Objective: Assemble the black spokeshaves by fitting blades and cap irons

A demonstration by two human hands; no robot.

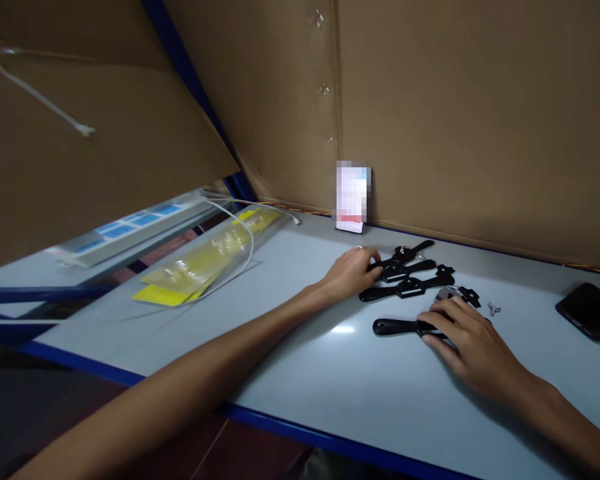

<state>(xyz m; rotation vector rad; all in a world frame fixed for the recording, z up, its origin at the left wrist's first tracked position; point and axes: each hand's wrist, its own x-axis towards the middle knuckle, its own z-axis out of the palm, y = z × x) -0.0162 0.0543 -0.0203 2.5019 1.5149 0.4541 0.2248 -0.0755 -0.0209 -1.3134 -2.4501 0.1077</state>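
Spokeshave (pixel 396 327) nearest the camera lies right of the frame's centre, the right hand's (pixel 463 340) grip closed around its middle; a slack hold could let it twist. Just beyond, a silver wing screw (pixel 494 309) could roll away if the knuckles brush it. Farther, the left hand (pixel 351 270) touches clustered spokeshaves (pixel 407 285); whether its grip holds one cannot be told, and a pull could snag neighbours.

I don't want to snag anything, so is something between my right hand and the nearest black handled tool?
Nothing visible stands between them: your right hand is on the black handled tool. Its fingers cover part of it, so what's beneath is hidden. The winged screw lies past the hand.
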